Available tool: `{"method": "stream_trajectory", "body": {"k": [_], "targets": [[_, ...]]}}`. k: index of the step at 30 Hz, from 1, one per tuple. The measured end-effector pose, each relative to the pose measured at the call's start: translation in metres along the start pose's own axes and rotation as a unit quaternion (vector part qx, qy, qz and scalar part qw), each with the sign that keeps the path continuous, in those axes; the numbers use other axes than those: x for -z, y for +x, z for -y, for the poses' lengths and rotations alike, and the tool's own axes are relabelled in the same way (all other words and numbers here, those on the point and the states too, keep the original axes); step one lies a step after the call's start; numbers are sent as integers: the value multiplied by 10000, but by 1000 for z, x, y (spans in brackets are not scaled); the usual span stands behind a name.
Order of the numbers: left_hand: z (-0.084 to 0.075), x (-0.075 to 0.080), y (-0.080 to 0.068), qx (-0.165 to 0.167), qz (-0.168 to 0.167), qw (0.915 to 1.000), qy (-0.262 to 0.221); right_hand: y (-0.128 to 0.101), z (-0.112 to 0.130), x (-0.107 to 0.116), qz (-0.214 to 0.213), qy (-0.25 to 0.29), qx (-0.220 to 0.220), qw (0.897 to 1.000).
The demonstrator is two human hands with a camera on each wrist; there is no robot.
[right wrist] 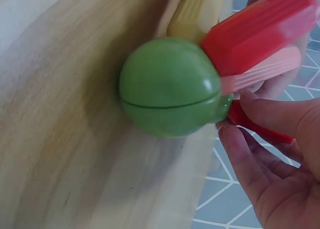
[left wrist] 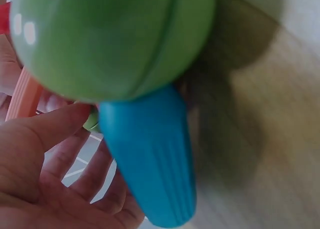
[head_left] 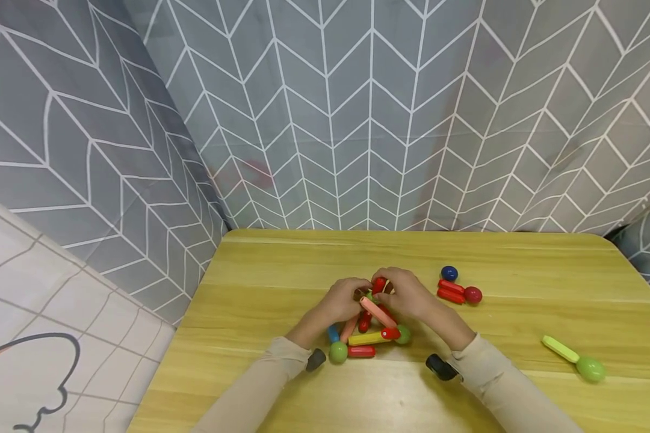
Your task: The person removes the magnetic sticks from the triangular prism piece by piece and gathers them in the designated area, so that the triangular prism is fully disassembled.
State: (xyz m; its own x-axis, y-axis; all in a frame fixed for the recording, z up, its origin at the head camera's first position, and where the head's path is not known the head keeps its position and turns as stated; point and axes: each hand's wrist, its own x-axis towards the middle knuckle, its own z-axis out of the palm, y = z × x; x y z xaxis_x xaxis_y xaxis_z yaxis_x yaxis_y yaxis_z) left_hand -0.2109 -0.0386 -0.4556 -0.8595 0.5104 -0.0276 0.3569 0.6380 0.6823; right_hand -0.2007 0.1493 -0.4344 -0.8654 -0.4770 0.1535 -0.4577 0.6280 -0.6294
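Rod-and-ball structure [head_left: 378, 313] sits on the tabletop [head_left: 281, 252], left of its middle, both hands at its upper part. The right hand [head_left: 408, 293] has its grip pinching a red rod [right wrist: 260, 126]; the left hand [head_left: 342, 300] has its thumb tip by a small green piece [left wrist: 91, 121], but whether that grip closes on anything I cannot tell. Toward the far edge, right of the structure, lie two red rods [head_left: 451, 296], a blue ball [head_left: 449, 273] and a crimson ball [head_left: 473, 294]; nearer the right edge, a lime rod [head_left: 560, 349] meets a green ball [head_left: 591, 368].

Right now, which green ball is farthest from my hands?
The green ball at far right, touching a lime stick; the other green balls sit in the middle cluster.
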Motion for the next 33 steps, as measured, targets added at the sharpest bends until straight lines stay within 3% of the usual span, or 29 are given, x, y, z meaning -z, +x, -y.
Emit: {"method": "stream_trajectory", "body": {"k": [6,16,33], "targets": [[0,-2,0,12,-128,9999,53,2,2,-2,95,-88,-319,9994],[-1,-2,0,273,-162,9994,-128,4,2,-3,222,-190,-499,9983],[0,-1,-2,250,-187,9992,-243,1,5,-8,-14,-187,-527,9984]]}}
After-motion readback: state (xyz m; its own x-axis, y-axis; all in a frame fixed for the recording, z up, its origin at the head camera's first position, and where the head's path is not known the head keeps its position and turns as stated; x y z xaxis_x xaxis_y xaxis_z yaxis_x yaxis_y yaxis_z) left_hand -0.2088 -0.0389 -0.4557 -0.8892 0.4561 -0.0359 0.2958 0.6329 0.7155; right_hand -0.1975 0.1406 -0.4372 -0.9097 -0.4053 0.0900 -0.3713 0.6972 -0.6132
